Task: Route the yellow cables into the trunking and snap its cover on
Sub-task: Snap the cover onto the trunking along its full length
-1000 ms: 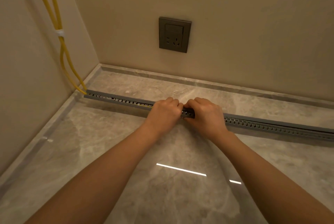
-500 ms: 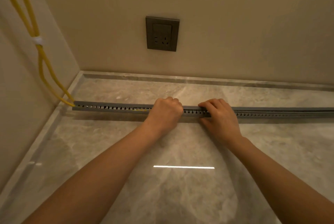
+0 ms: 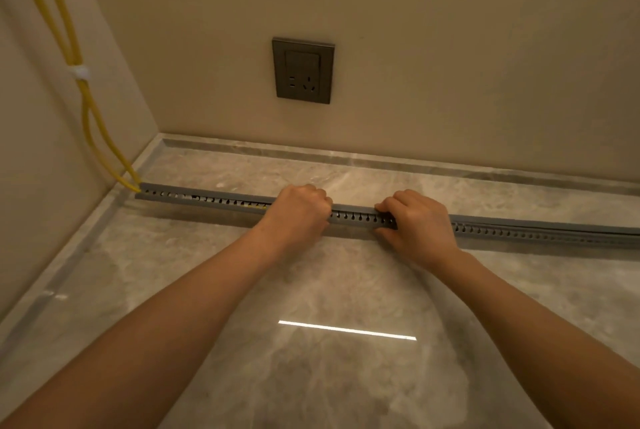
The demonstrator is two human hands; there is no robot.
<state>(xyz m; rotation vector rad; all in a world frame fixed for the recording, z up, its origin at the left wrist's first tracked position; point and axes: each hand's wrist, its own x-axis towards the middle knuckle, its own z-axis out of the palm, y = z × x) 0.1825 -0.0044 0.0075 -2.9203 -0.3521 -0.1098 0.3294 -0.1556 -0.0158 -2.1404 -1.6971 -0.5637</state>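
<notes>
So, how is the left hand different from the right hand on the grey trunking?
The left hand is bunched into a fist, knuckles up, and hides the trunking beneath it; the right hand lies flatter, fingers over the top and thumb on the near side. The left hand is nearer the corner where the yellow cables enter; the right hand is farther along. Both grip the trunking, with a slotted stretch between them.

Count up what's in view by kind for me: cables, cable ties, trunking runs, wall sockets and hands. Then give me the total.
yellow cables: 2
white cable tie: 1
grey trunking: 1
wall socket: 1
hands: 2, left hand and right hand
Total: 7
</notes>
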